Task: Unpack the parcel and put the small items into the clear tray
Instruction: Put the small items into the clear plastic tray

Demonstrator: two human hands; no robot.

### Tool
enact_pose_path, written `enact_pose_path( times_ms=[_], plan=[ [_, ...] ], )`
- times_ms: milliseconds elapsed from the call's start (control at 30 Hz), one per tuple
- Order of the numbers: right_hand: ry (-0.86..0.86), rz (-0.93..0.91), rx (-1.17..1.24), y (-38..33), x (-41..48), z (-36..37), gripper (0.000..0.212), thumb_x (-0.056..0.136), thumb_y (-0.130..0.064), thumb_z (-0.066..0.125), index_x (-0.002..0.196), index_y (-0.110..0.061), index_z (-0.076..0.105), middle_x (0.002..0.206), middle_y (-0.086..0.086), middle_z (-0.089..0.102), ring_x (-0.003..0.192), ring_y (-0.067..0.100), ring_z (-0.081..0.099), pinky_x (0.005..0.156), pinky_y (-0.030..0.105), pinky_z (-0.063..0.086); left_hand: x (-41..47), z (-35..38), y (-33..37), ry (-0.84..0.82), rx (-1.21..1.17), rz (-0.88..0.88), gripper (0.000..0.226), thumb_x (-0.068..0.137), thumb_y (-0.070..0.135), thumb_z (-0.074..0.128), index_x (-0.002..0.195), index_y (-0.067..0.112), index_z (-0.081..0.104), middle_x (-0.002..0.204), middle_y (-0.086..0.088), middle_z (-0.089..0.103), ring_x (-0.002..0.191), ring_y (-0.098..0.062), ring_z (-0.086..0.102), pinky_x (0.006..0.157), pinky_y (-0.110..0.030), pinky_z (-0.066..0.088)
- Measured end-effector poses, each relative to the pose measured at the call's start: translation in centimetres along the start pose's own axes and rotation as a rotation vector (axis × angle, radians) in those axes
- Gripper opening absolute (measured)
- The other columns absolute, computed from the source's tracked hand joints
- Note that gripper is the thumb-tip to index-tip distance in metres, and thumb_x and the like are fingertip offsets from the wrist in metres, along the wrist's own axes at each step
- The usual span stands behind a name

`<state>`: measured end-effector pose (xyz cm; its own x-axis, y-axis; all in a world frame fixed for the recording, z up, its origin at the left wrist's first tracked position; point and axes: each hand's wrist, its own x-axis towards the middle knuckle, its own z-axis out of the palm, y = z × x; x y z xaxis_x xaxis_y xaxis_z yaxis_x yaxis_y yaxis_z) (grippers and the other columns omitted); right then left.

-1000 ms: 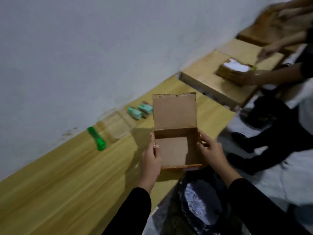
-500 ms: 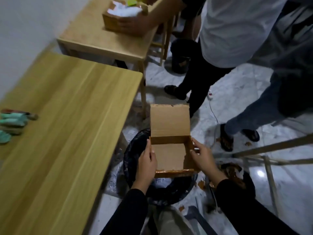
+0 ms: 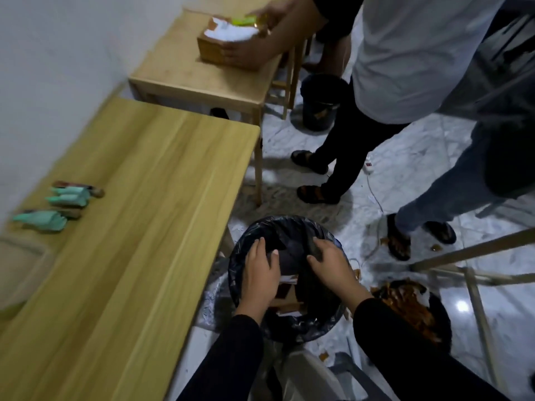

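Looking down, we see the cardboard parcel [image 3: 285, 296] lying inside the black-lined bin [image 3: 236, 266], partly under our left hand [image 3: 259, 277] and right hand [image 3: 331, 269]. Our fingers are spread and released, gripping nothing. Left of the bin, green small items [image 3: 68, 198] lie on the table [image 3: 144, 227], with the clear tray [image 3: 23, 264] farther left.

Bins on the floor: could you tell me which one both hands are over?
The black-bagged bin beside the table, with cardboard inside: left hand and right hand are over it. The scrap bin and far bin are untouched.
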<state>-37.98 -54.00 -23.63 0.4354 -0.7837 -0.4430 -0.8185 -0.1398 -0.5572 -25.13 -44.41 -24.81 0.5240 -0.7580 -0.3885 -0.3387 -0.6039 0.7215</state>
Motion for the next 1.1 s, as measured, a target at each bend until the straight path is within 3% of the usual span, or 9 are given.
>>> enact_pose_path(
  times_ms=[267, 400, 500, 633, 833, 933, 1100],
  plan=[
    [0.033, -0.324, -0.008, -15.2, -0.9, -0.3, 0.051, 0.093, -0.021, 0.052, 0.140, -0.009, 0.037, 0.146, 0.009, 0.040, 0.135, 0.021, 0.036, 0.108, 0.027, 0.029, -2.7, -14.0, 0.4, 0.358, -0.058, 0.063, 0.051, 0.100, 0.032, 0.034, 0.146, 0.013, 0.024, 0.154, -0.003, 0.025, 0.141, -0.017, 0.023, 0.113, -0.029, 0.022],
    [-0.081, -0.472, -0.068, -23.1, 0.0, 2.7, 0.052, 0.094, -0.026, 0.050, 0.142, -0.011, 0.033, 0.149, 0.006, 0.036, 0.138, 0.020, 0.031, 0.111, 0.030, 0.027, -2.9, -21.8, -3.9, 0.649, -0.096, -0.087, 0.047, 0.100, 0.027, 0.037, 0.142, 0.007, 0.034, 0.149, -0.009, 0.034, 0.138, -0.022, 0.030, 0.111, -0.030, 0.024],
    [-0.161, -0.582, -0.101, -28.7, 1.7, 6.2, 0.054, 0.094, -0.028, 0.051, 0.142, -0.012, 0.032, 0.149, 0.007, 0.036, 0.138, 0.022, 0.030, 0.112, 0.032, 0.026, -3.1, -27.0, -9.3, 0.861, -0.140, -0.249, 0.041, 0.098, 0.021, 0.040, 0.134, 0.001, 0.043, 0.140, -0.018, 0.044, 0.133, -0.032, 0.038, 0.110, -0.040, 0.030],
    [-0.317, -0.652, -0.163, -34.7, 4.4, 11.0, 0.064, 0.093, -0.031, 0.051, 0.145, -0.009, 0.023, 0.154, 0.009, 0.026, 0.142, 0.021, 0.022, 0.115, 0.030, 0.021, -3.6, -31.4, -15.6, 1.079, -0.161, -0.497, 0.044, 0.097, 0.016, 0.041, 0.137, -0.003, 0.038, 0.144, -0.021, 0.039, 0.134, -0.034, 0.034, 0.112, -0.042, 0.027],
    [-0.370, -0.719, -0.342, -40.1, 8.6, 17.8, 0.098, 0.082, -0.055, 0.056, 0.146, -0.002, 0.004, 0.157, 0.016, 0.005, 0.146, 0.027, 0.006, 0.119, 0.036, 0.014, -2.1, -32.4, -21.2, 1.102, -0.240, -0.678, 0.049, 0.099, 0.022, 0.037, 0.143, 0.001, 0.030, 0.150, -0.015, 0.032, 0.136, -0.031, 0.034, 0.111, -0.041, 0.029],
    [-0.322, -0.723, -0.432, -41.3, 9.8, 20.3, 0.115, 0.072, -0.071, 0.054, 0.146, -0.003, 0.000, 0.157, 0.018, 0.001, 0.146, 0.029, 0.001, 0.120, 0.040, 0.008, -0.9, -31.7, -22.3, 1.116, -0.378, -0.663, 0.050, 0.100, 0.022, 0.035, 0.146, 0.006, 0.024, 0.154, -0.012, 0.027, 0.139, -0.029, 0.031, 0.114, -0.036, 0.027],
    [-0.249, -0.765, -0.516, -42.3, 10.4, 23.8, 0.121, 0.065, -0.079, 0.051, 0.145, -0.001, 0.005, 0.155, 0.019, 0.014, 0.144, 0.032, 0.013, 0.119, 0.041, 0.012, -0.1, -30.8, -22.3, 1.176, -0.523, -0.594, 0.048, 0.101, 0.018, 0.032, 0.148, 0.011, 0.023, 0.155, -0.003, 0.024, 0.141, -0.015, 0.025, 0.105, -0.013, 0.018]
  ],
)
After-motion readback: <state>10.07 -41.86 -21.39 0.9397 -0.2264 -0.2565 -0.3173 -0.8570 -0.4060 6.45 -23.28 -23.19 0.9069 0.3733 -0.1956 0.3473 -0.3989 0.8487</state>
